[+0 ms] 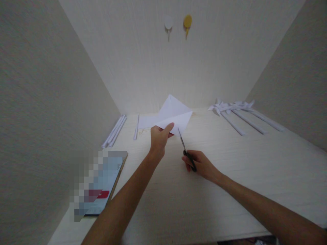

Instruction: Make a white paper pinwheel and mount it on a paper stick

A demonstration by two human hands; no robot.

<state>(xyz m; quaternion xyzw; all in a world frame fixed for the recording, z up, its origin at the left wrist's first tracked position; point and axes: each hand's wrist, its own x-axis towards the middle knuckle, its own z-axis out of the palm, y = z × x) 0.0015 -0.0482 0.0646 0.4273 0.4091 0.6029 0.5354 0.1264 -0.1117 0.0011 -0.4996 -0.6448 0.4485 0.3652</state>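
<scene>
My left hand pinches the lower edge of a folded white sheet of paper, thumb on top and fingers behind. The paper is held up at an angle, with fold creases showing and one corner pointing up. In my right hand is a pair of scissors with black handles. Its blades point up and away, with the tip at the paper's lower right part. Whether the blades are cutting into the paper or only in front of it, I cannot tell.
White rolled paper sticks lie at the left, and a single one nearer the middle. Several paper pinwheels on sticks lie at the back right. A partly blurred phone or tablet is at the left. Two hooks hang on the back wall.
</scene>
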